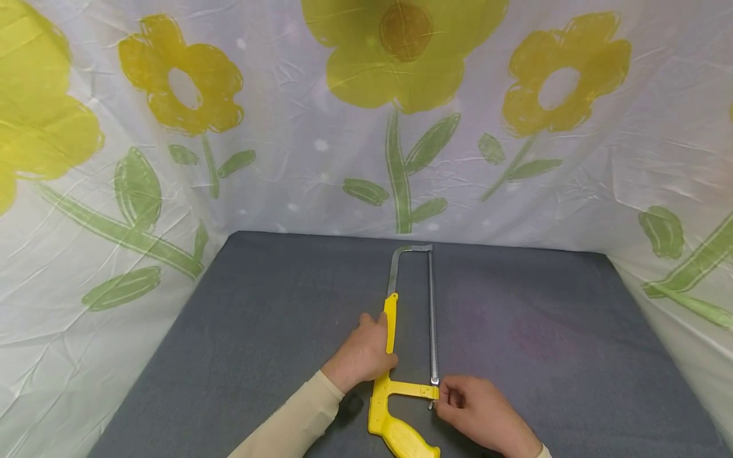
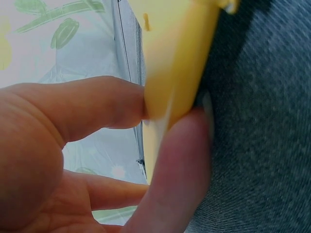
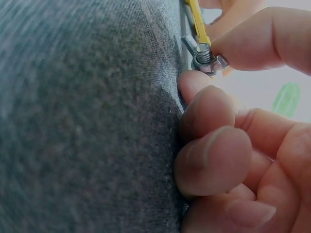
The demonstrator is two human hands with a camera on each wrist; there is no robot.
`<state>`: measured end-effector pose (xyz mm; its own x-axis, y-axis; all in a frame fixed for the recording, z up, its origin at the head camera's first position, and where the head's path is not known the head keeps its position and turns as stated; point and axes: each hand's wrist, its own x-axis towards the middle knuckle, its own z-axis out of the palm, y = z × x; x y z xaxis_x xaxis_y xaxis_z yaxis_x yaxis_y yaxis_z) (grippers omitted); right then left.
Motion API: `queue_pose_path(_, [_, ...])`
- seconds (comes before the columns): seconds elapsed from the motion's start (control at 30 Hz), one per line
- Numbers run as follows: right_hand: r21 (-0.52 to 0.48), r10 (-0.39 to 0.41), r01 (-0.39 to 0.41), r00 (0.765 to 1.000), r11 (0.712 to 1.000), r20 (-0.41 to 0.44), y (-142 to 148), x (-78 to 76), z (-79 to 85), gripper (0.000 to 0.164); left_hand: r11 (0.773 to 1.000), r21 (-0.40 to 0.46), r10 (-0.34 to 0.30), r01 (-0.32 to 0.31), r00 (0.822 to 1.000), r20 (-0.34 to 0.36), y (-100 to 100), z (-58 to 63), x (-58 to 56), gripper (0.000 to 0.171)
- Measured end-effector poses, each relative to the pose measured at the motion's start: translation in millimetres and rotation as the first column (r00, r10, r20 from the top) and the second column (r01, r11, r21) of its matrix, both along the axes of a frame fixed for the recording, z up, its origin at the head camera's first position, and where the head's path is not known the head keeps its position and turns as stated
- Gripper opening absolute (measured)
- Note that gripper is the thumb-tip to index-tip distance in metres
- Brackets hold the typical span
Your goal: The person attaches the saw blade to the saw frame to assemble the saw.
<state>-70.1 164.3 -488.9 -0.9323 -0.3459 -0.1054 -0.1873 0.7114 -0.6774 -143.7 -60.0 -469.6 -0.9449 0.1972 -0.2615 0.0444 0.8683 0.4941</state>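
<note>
A hacksaw [image 1: 405,389] with a yellow frame and handle lies on the dark table, its handle toward me. My left hand [image 1: 362,353] grips the yellow part of the frame's spine; the left wrist view shows thumb and fingers on either side of the yellow bar [image 2: 177,63]. At the near end of the blade [image 1: 432,318], my right hand [image 1: 483,407] has its fingers curled around a small metal wing nut [image 3: 206,63]. A threaded screw end [image 3: 203,51] sticks out through this nut. The thumb and index fingertip are right at its wings.
The dark cloth-covered table [image 1: 286,286] stretches out to both sides and behind the saw. A pale curtain [image 1: 275,159] with yellow flowers surrounds its back and sides. The saw's far end comes close to the table's back edge.
</note>
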Motion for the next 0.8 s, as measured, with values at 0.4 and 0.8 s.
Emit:
queue_pose_path(0.4, [0.014,-0.018,0.019,0.996,1.0,-0.088,-1.9,2.4,-1.9,0.025,1.0,0.007,-0.004,0.004,1.0,-0.003,-0.7,-0.2,-0.4,0.09])
queue_pose_path(0.8, [0.011,-0.004,0.005,0.996,1.0,-0.093,-0.9,1.5,-0.7,0.024,1.0,-0.013,0.002,-0.002,1.0,-0.003,0.6,-0.6,-0.9,0.091])
